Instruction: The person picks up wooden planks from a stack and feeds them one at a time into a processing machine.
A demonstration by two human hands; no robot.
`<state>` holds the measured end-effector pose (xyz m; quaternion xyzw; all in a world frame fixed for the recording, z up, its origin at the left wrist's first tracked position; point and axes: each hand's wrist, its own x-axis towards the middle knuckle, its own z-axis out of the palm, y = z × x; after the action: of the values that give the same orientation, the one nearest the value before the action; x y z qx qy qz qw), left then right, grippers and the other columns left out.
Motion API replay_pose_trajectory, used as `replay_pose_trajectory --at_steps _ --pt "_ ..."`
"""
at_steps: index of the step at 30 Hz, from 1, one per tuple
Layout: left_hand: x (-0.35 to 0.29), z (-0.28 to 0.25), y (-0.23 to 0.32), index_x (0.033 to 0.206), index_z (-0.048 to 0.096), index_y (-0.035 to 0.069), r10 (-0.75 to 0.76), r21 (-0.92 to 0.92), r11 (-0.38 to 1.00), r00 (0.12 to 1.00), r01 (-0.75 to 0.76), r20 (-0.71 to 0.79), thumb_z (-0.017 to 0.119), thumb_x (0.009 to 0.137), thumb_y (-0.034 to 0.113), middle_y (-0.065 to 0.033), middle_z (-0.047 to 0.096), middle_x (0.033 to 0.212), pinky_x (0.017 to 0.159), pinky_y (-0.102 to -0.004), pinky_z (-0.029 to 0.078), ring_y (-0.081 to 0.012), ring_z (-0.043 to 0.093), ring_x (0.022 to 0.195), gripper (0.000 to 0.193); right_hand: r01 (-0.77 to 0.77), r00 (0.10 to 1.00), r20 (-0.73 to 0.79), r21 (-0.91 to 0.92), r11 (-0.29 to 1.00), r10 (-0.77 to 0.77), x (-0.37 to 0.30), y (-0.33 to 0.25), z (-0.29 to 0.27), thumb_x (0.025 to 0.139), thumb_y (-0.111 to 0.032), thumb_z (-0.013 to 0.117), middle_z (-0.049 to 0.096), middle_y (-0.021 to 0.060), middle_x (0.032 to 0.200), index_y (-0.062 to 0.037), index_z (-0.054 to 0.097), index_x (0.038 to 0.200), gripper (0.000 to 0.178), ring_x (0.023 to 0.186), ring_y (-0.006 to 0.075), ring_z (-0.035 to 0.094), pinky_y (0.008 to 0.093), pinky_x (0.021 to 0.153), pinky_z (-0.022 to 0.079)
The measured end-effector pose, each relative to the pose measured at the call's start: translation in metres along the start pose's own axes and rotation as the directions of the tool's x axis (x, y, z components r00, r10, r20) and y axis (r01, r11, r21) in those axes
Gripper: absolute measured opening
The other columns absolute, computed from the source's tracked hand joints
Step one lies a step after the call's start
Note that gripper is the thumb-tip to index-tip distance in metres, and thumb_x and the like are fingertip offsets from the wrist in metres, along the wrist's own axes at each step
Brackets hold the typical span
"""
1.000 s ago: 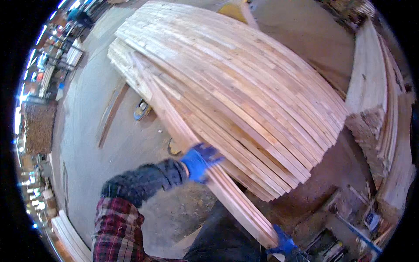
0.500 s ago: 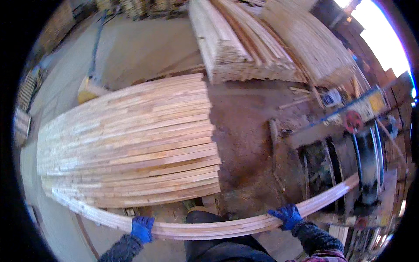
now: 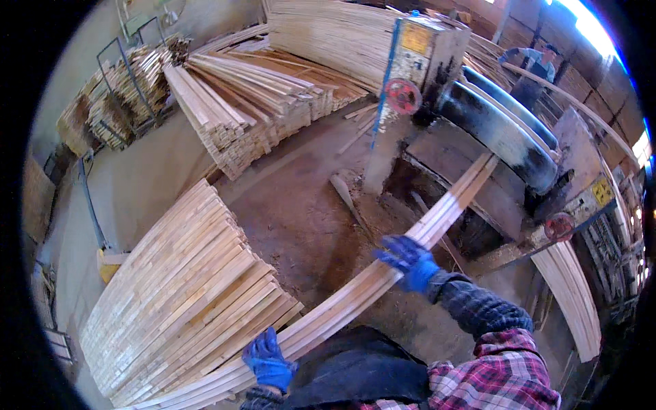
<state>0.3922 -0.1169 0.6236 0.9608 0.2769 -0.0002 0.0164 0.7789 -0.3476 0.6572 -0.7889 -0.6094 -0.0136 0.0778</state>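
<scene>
Several long, narrow wooden strips [image 3: 359,290] lie side by side in a bundle that slants from the lower left up to the right. Both my hands wear blue gloves. My left hand [image 3: 270,361] is closed over the bundle's near part, beside the stacked strips. Farther along, my right hand [image 3: 410,265] holds the same bundle, its fingers lying across the top. The far end of the bundle reaches the machine's metal table, right by a large dark roller [image 3: 499,130]. What lies beneath the bundle under my hands is hidden.
A broad stack of strips [image 3: 184,287] stands to the left. More piled lumber [image 3: 253,113] lies beyond it. The machine has red handwheels [image 3: 402,96] at its sides. Behind it a person [image 3: 538,72] stands near a long strip. Other strips [image 3: 564,294] lie at right.
My view has turned to the right, toward the machine. The bundle, crosswise before me earlier, now points forward with its far end at the roller. Both hands have stayed on it.
</scene>
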Motion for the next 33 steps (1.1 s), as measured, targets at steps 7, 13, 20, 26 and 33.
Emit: replay_pose_trajectory --at_steps 7,13,20,26,33 --pt "0.032 0.003 0.083 0.151 0.034 0.005 0.141 -0.344 0.936 0.977 -0.078 0.16 0.079 0.062 0.059 -0.0202 0.052 0.134 0.107 -0.0566 0.03 -0.0384 0.049 0.121 0.113 0.307 0.933 0.163 0.099 0.946 -0.32 0.026 -0.099 0.077 0.065 -0.018 0.074 0.049 0.0107 0.143 -0.0279 0.034 0.154 0.098 0.13 0.0367 0.049 0.0544 0.11 0.036" --pt "-0.029 -0.015 0.024 0.149 0.034 0.004 0.164 -0.216 0.963 0.986 -0.164 -0.019 0.077 0.063 0.063 -0.0187 0.043 0.148 0.118 -0.0554 0.019 -0.0346 0.039 0.138 0.113 0.338 0.841 0.296 0.367 0.867 -0.453 0.034 -0.037 0.04 0.048 -0.012 0.08 0.06 0.0084 0.128 -0.0288 0.036 0.154 0.115 0.117 0.035 0.058 0.0495 0.103 0.044" --pt "-0.134 0.0 -0.141 0.152 0.031 0.005 -0.132 0.134 0.985 0.977 0.111 0.168 0.081 0.05 0.064 -0.0196 0.038 0.15 0.121 -0.0557 0.013 -0.0356 0.032 0.143 0.128 0.334 0.845 0.349 0.245 0.91 -0.405 0.04 0.05 0.017 0.048 -0.012 0.079 0.057 0.0092 0.136 -0.0287 0.039 0.151 0.112 0.124 0.0333 0.054 0.0458 0.11 0.04" --pt "-0.071 0.018 -0.114 0.148 0.037 0.013 -0.288 0.156 0.952 0.943 0.263 0.165 0.085 0.049 0.055 -0.0185 0.043 0.144 0.12 -0.0571 0.014 -0.0363 0.035 0.14 0.118 -0.089 0.996 -0.038 -0.171 0.981 0.083 0.019 0.056 0.041 0.06 -0.025 0.08 0.041 0.0091 0.153 -0.0303 0.036 0.152 0.101 0.139 0.039 0.039 0.0537 0.117 0.03" --pt "-0.048 0.01 0.005 0.149 0.034 0.012 -0.383 0.36 0.895 0.866 0.263 0.321 0.083 0.052 0.059 -0.0156 0.05 0.136 0.117 -0.0569 0.019 -0.0359 0.043 0.132 0.118 0.457 0.883 -0.018 0.26 0.851 -0.469 0.047 -0.103 0.059 0.069 -0.028 0.076 0.043 0.0153 0.151 -0.0268 0.041 0.15 0.089 0.134 0.0408 0.045 0.0551 0.113 0.033"
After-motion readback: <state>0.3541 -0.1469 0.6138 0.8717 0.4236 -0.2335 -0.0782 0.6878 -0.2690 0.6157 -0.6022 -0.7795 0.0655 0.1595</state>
